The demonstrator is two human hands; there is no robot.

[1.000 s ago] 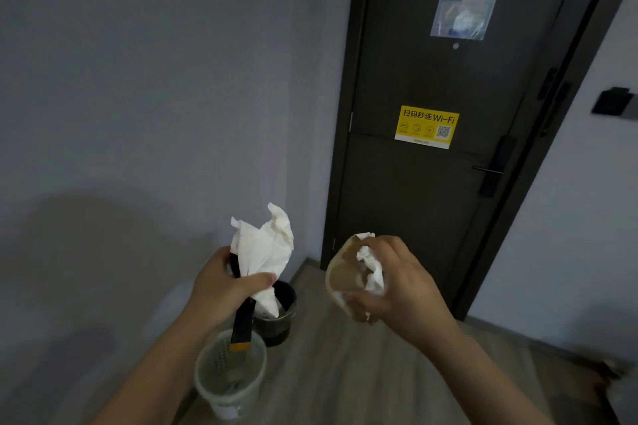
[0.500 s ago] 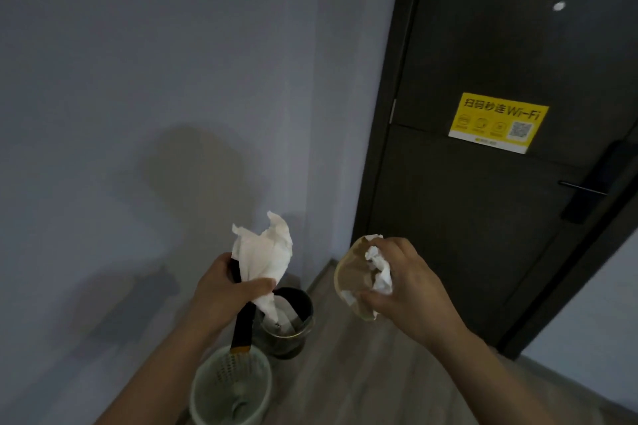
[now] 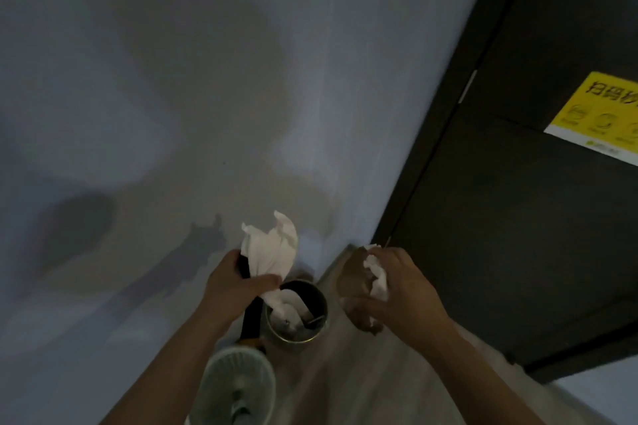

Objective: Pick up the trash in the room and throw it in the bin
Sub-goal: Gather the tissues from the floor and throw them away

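Tissue (image 3: 271, 252), one, gripped in left hand (image 3: 234, 290); right hand (image 3: 404, 293) grips one brown wrapper (image 3: 352, 276).

This looks like the entry corner of a hotel or rented room: a dark door (image 3: 518, 217) fills the 2 o'clock side, with a yellow sticker (image 3: 600, 117) of printed characters and small icons on it at 3 o'clock. A plain grey wall (image 3: 172, 79), a pale wood floor (image 3: 362, 373) and a small metal bin (image 3: 293, 343) at 6 o'clock, by the door frame, fit that.
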